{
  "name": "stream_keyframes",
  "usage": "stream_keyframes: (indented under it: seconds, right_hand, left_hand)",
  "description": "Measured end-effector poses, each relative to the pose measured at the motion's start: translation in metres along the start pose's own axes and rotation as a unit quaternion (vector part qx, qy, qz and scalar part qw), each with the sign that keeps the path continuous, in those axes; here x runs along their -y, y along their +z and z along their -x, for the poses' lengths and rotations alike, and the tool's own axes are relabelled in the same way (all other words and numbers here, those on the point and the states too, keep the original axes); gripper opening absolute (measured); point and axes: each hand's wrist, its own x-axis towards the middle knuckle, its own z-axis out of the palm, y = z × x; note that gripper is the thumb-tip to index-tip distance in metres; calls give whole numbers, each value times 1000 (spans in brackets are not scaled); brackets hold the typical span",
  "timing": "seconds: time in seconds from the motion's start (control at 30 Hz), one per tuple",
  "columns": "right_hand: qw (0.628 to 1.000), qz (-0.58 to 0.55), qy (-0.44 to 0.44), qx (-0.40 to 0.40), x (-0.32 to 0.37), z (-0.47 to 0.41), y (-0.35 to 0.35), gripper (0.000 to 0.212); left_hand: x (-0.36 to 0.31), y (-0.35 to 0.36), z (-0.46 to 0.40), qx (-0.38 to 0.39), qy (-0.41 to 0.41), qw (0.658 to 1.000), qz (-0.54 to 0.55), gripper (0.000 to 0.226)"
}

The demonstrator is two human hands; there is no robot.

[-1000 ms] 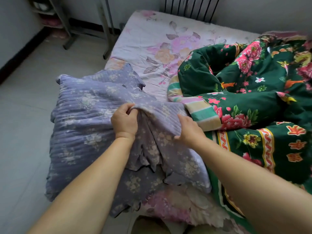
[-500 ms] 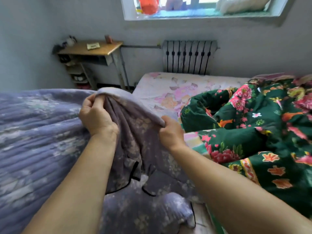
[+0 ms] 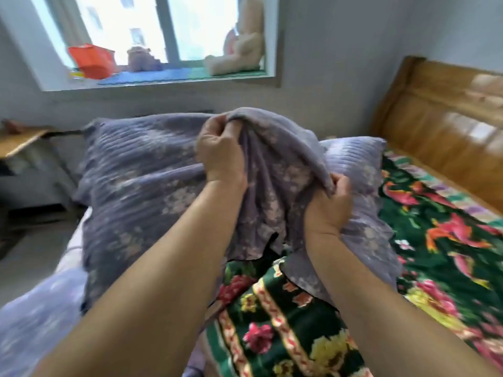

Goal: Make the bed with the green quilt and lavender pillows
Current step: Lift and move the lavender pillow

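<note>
Two lavender pillows with a pale flower print are lifted above the bed. My left hand (image 3: 221, 151) grips the bunched cover edge of the larger lavender pillow (image 3: 136, 180), which hangs to the left. My right hand (image 3: 330, 205) grips the edge of the second lavender pillow (image 3: 356, 164), which lies over the green quilt (image 3: 435, 240). The quilt, dark green with red and yellow flowers, is spread across the right side of the bed, from under my arms to the headboard.
A wooden headboard (image 3: 446, 131) stands at the right. The window sill (image 3: 174, 77) behind holds an orange basket (image 3: 92, 61) and plush toys. A small wooden desk (image 3: 21, 140) sits at the left, with grey floor (image 3: 32, 254) below it.
Both hands have raised the pillows from the bed's left edge and carried them right, toward the headboard. The view has swung up and to the right.
</note>
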Motion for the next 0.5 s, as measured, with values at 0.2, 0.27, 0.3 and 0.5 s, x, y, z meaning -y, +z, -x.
stream_keyframes:
  seconds: [0.2,0.27,0.3,0.5]
  right_hand:
    - [980,160,96,-69,-71,-100,-85,29]
    - [971,196,135,-35,-105,-109,-94,40]
    - [968,205,144,-11,-120,-107,-96,42]
    - [927,279,172,181,-156,-46,-51,36]
  left_hand:
    - [65,128,59,350,-90,918,-164,15]
    - [87,129,66,344,-135,912,-176,16]
    - [98,121,67,332,-150,910,-196,15]
    - [147,-14,51,203,-240,883,-348,14]
